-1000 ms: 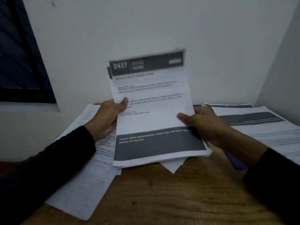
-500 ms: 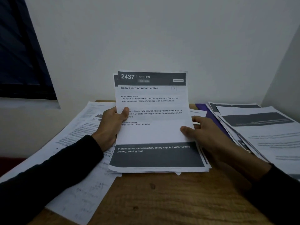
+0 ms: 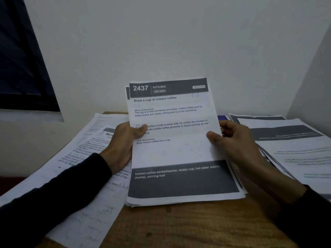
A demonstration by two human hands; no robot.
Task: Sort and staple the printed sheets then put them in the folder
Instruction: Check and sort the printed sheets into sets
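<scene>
1. A stack of printed sheets (image 3: pixel 172 140) is being held tilted up from a wooden table (image 3: pixel 188 228), with its lower edge resting on or just above the wood; contact cannot be told.
2. The stack's left edge is being gripped by the left hand (image 3: pixel 123 142), the thumb being laid across the front page and the fingers being hidden behind the paper.
3. The right edge is being pinched by the right hand (image 3: pixel 232 140), the thumb being pressed on the front and the curled fingers being wrapped behind.
4. The top page is being shown headed "2437 KITCHEN" and "Brew a cup of instant coffee", with a dark band across its lower part.
5. Loose papers (image 3: pixel 86 176) with small print and handwriting are being left spread on the table to the left, partly under the left sleeve (image 3: pixel 53 197).
6. Another pile of sheets (image 3: pixel 290 140) with dark bands is being kept on the right, near the right hand.
7. A purple edge (image 3: pixel 221 117) is being glimpsed behind the held stack; what it belongs to cannot be told.
</scene>
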